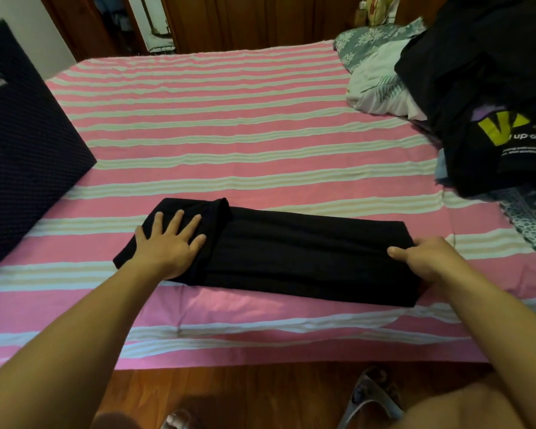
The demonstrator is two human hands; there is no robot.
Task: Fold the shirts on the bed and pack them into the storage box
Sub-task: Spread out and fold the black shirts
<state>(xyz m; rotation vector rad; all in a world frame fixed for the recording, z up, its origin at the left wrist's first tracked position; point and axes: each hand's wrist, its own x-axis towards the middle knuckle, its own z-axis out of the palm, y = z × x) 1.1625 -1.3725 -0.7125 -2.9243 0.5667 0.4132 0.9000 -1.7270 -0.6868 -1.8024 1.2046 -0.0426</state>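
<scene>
1. Near the front edge of the bed (pixel 229 125), seen from the head camera, a black shirt (pixel 291 261) lies folded into a long narrow band across the pink-and-white striped sheet.
2. At the band's left end the left hand (pixel 167 246) lies flat on the cloth, fingers straight and spread, pressing down on it and gripping nothing. Just right of the fingers a folded-over edge of the shirt forms a small raised roll.
3. At the right end the right hand (pixel 427 258) pinches the shirt, thumb on top of the cloth and the other fingers curled at or under the edge, where they are hidden.
4. On the left side of the bed stands the storage box (pixel 28 144), dark with a fine dotted pattern, well apart from the shirt; its opening is out of view, so I cannot tell what is inside.
5. On the right side a pile of dark clothes (pixel 489 88) sits heaped up; one black garment near the bottom shows a yellow printed logo (pixel 502 126).
6. Behind that pile lie a white cloth (pixel 375 85) and a grey floral pillow (pixel 369 41).
7. Below the bed's edge a wooden floor (pixel 229 394) shows, with a sandal (pixel 372 397) on it.
</scene>
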